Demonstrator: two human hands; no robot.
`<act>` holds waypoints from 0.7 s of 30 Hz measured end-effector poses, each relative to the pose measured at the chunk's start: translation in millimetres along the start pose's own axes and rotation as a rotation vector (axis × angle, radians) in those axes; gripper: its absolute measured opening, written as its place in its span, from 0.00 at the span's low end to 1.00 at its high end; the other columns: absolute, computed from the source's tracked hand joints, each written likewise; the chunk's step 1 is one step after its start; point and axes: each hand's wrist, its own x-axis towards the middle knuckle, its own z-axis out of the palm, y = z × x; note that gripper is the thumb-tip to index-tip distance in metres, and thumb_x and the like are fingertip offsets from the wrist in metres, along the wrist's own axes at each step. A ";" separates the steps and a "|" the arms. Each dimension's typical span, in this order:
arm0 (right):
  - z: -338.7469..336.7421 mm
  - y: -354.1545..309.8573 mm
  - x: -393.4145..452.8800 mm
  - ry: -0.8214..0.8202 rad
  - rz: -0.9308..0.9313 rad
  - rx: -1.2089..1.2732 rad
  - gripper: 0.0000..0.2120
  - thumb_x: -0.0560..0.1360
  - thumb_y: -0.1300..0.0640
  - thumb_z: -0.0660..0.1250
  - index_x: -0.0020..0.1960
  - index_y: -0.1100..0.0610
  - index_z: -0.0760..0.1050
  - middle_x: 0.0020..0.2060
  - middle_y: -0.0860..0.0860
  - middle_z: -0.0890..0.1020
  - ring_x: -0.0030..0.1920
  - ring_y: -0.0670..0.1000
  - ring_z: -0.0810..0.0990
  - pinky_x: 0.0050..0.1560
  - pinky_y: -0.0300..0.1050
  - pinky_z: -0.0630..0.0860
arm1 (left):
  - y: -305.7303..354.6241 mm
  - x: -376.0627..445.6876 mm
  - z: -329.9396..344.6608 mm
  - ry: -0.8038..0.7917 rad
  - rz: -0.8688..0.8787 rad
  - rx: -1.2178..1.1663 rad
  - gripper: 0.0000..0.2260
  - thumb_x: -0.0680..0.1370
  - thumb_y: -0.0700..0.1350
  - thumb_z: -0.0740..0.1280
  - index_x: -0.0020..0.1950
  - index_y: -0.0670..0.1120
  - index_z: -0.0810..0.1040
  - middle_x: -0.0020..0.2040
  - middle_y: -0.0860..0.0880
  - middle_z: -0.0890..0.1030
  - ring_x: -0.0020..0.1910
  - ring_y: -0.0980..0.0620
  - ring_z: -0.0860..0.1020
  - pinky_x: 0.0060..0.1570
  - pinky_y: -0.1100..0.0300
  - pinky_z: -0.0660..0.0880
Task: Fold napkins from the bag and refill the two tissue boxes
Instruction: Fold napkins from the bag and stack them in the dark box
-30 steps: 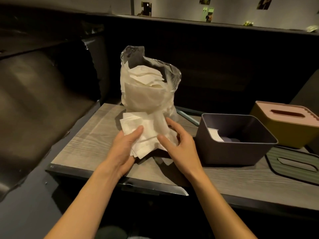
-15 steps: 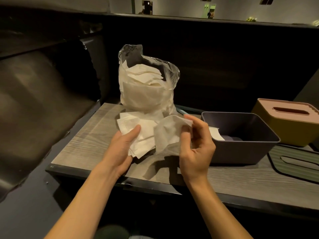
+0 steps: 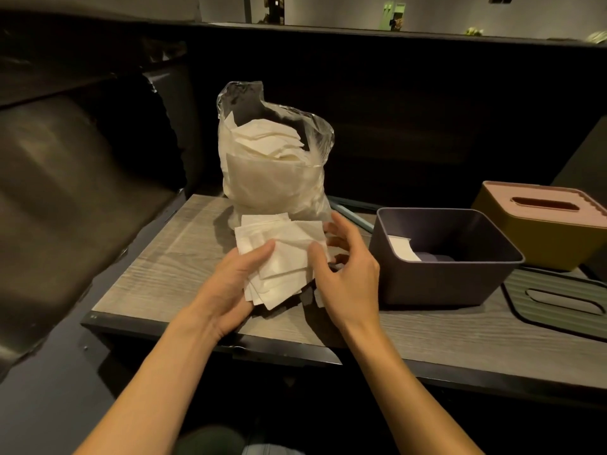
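Bag (image 3: 274, 165): clear plastic, upright at 12 o'clock on the worktop (image 3: 157, 274), its mouth open, stuffed most of the way up with loose white napkins.
Napkin pile (image 3: 279, 261): a fanned stack of white squares lying at the foot of the bag, touching it.
Left hand (image 3: 226, 287): palm up under the pile's near left edge, thumb pressed on top, fingers clamped on the stack.
Right hand (image 3: 348, 274): at the pile's right edge, fingers apart and curled, thumb touching the paper; no firm hold that I can see.
Dark box (image 3: 443, 284): at 3 o'clock from the pile, lid off, with one white napkin against its left wall and little else inside.
Green lid (image 3: 558, 300): flat on the worktop, right of the dark box.
Yellow box (image 3: 542, 238): behind at 2 o'clock, pink slotted lid on; contents hidden.
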 end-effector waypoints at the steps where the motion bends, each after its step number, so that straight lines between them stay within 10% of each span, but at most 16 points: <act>1: -1.0 0.7 1.3 -0.044 0.055 0.026 0.30 0.79 0.52 0.72 0.79 0.47 0.66 0.63 0.40 0.79 0.61 0.35 0.78 0.55 0.30 0.77 | 0.7 0.3 -1.2 0.011 0.008 -0.024 0.19 0.80 0.43 0.68 0.71 0.42 0.77 0.63 0.39 0.83 0.61 0.41 0.83 0.58 0.44 0.82; 8: 1.6 2.1 -1.4 -0.215 0.091 0.083 0.34 0.79 0.55 0.73 0.80 0.43 0.63 0.47 0.56 0.83 0.48 0.54 0.83 0.58 0.45 0.81 | 5.9 -0.2 -2.8 0.018 -0.009 -0.167 0.16 0.84 0.44 0.63 0.70 0.41 0.76 0.64 0.39 0.83 0.63 0.41 0.82 0.65 0.42 0.78; 21: -2.2 -2.6 -1.9 -0.123 0.054 0.176 0.21 0.79 0.62 0.71 0.70 0.48 0.76 0.53 0.41 0.84 0.54 0.46 0.84 0.53 0.43 0.83 | 6.7 2.4 -6.6 0.119 0.092 -0.226 0.15 0.84 0.44 0.63 0.69 0.43 0.77 0.61 0.42 0.85 0.59 0.45 0.85 0.57 0.47 0.82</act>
